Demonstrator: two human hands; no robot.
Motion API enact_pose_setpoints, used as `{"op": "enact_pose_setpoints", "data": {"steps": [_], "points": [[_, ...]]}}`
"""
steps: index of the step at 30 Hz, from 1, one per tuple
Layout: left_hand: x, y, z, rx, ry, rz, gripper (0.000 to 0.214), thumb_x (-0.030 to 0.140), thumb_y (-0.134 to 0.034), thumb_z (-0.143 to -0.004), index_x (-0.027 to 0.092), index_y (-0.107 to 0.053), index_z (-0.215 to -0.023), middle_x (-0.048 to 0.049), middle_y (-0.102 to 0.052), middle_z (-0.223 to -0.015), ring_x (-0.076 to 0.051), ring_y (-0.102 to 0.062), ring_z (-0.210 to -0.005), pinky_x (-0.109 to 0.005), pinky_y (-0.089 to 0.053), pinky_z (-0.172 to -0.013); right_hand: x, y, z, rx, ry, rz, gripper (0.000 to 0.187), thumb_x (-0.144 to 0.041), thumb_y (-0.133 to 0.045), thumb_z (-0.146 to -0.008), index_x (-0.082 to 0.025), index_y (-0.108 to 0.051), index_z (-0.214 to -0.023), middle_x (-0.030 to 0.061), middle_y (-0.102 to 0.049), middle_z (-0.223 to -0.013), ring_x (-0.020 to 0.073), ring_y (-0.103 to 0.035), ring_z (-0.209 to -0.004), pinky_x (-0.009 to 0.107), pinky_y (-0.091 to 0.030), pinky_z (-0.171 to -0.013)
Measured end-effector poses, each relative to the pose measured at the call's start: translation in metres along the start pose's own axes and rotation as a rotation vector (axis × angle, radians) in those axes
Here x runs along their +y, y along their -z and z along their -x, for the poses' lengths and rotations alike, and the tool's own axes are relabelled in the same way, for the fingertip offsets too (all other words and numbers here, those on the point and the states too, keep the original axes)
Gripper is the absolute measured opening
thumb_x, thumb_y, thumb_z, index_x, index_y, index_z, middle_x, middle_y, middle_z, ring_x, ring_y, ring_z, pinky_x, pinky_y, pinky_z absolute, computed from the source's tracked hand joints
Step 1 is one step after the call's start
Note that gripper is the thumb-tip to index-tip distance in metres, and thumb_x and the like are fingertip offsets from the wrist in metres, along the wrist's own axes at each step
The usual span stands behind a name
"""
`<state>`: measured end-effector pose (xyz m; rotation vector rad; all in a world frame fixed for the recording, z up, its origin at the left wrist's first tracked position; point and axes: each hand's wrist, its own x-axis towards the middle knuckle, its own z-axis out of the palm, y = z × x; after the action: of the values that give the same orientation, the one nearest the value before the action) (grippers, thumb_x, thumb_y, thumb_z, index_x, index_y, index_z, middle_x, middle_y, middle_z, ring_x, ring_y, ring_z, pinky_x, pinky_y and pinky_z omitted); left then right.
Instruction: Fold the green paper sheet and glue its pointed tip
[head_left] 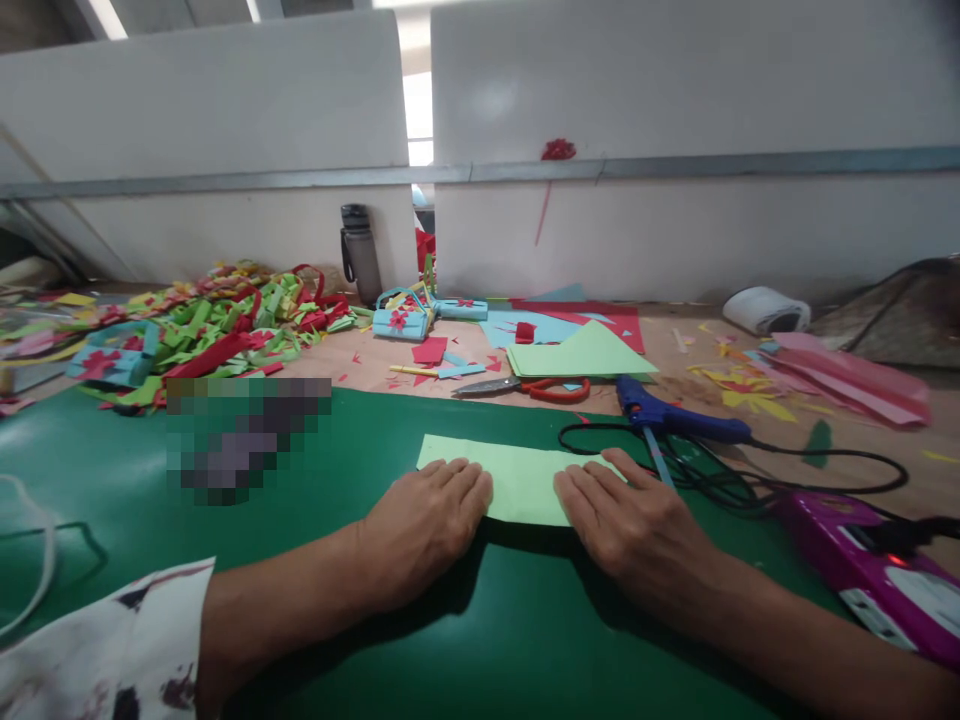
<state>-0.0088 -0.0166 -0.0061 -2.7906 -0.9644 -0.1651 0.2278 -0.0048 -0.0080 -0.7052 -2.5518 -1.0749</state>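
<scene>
A folded light green paper sheet (517, 475) lies on the dark green mat (360, 450). My left hand (424, 525) rests flat on the paper's near left edge, fingers stretched out together. Pressing the near right edge is my right hand (626, 515), also flat with fingers extended. Neither hand grips anything.
A blue glue gun (675, 418) with black cord lies right of the paper, red-handled scissors (529, 388) behind it. Green paper sheets (577, 355), a heap of paper strips (225, 325), small blue paper baskets (405, 318), a grey bottle (360, 252) and a purple power strip (877, 570) surround the mat.
</scene>
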Motion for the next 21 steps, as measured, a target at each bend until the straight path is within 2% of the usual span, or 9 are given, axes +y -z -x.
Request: {"op": "enact_pose_setpoints", "data": {"steps": [3,6,8,9,11,14,18,21], "points": [[0.001,0.003,0.000,-0.034,0.014,0.062,0.032,0.011,-0.037,-0.090,0.006,-0.043,-0.121,-0.0196,-0.057,-0.117,-0.027,-0.052,-0.112,-0.042,-0.046,-0.088,-0.001,-0.001,0.000,-0.028,-0.025,-0.077,0.029,0.000,-0.037,-0.082,-0.006,-0.064,-0.091,0.0146,-0.066,-0.079,0.0240,-0.060,-0.076,0.044,-0.042,-0.078],[0.001,0.006,0.000,0.021,0.067,0.183,0.032,0.032,-0.042,-0.091,0.013,-0.049,-0.115,-0.0146,-0.059,-0.115,-0.026,-0.052,-0.109,-0.042,-0.044,-0.090,0.000,0.004,-0.002,-0.102,-0.109,-0.297,0.024,-0.025,-0.044,-0.089,-0.011,-0.062,-0.096,0.0128,-0.067,-0.088,0.0242,-0.061,-0.082,0.043,-0.043,-0.078],[-0.001,0.009,0.001,0.094,0.119,0.249,0.044,0.047,-0.043,-0.088,0.014,-0.050,-0.117,-0.0133,-0.058,-0.116,-0.027,-0.051,-0.107,-0.044,-0.042,-0.091,0.004,0.009,-0.004,-0.139,-0.188,-0.472,0.035,-0.042,-0.045,-0.088,-0.013,-0.060,-0.102,0.0121,-0.066,-0.097,0.0239,-0.060,-0.088,0.041,-0.045,-0.077],[-0.003,0.010,0.001,0.120,0.154,0.260,0.049,0.049,-0.044,-0.087,0.014,-0.048,-0.121,-0.0137,-0.057,-0.117,-0.028,-0.051,-0.106,-0.046,-0.042,-0.090,0.007,0.011,-0.005,-0.150,-0.239,-0.541,0.039,-0.045,-0.045,-0.088,-0.014,-0.059,-0.106,0.0123,-0.065,-0.102,0.0236,-0.060,-0.091,0.040,-0.046,-0.078],[-0.006,0.012,0.000,0.120,0.241,0.263,0.055,0.051,-0.048,-0.084,0.014,-0.047,-0.124,-0.0153,-0.054,-0.119,-0.029,-0.049,-0.104,-0.048,-0.042,-0.087,0.012,0.012,-0.007,-0.178,-0.350,-0.626,0.039,-0.042,-0.044,-0.089,-0.013,-0.056,-0.111,0.0137,-0.063,-0.109,0.0234,-0.059,-0.096,0.039,-0.047,-0.078],[-0.010,0.011,-0.003,0.043,0.345,0.288,0.057,0.050,-0.054,-0.079,0.013,-0.049,-0.123,-0.0157,-0.054,-0.114,-0.029,-0.048,-0.100,-0.046,-0.043,-0.081,0.018,0.009,-0.008,-0.255,-0.490,-0.689,0.037,-0.035,-0.046,-0.088,-0.012,-0.054,-0.116,0.0148,-0.062,-0.111,0.0232,-0.058,-0.099,0.038,-0.048,-0.080],[-0.010,0.007,-0.008,0.011,0.371,0.303,0.054,0.049,-0.056,-0.077,0.016,-0.052,-0.118,-0.0123,-0.053,-0.103,-0.027,-0.046,-0.092,-0.043,-0.042,-0.077,0.016,0.006,-0.008,-0.353,-0.590,-0.747,0.046,-0.038,-0.055,-0.083,-0.012,-0.052,-0.121,0.0145,-0.061,-0.109,0.0235,-0.058,-0.096,0.038,-0.048,-0.080],[-0.008,0.008,-0.009,0.000,0.361,0.297,0.052,0.049,-0.058,-0.074,0.018,-0.054,-0.116,-0.0105,-0.051,-0.099,-0.026,-0.045,-0.089,-0.042,-0.041,-0.075,0.012,0.011,-0.009,-0.427,-0.593,-0.751,0.058,-0.039,-0.066,-0.073,-0.014,-0.051,-0.123,0.0140,-0.059,-0.110,0.0266,-0.055,-0.098,0.041,-0.045,-0.081]]}}
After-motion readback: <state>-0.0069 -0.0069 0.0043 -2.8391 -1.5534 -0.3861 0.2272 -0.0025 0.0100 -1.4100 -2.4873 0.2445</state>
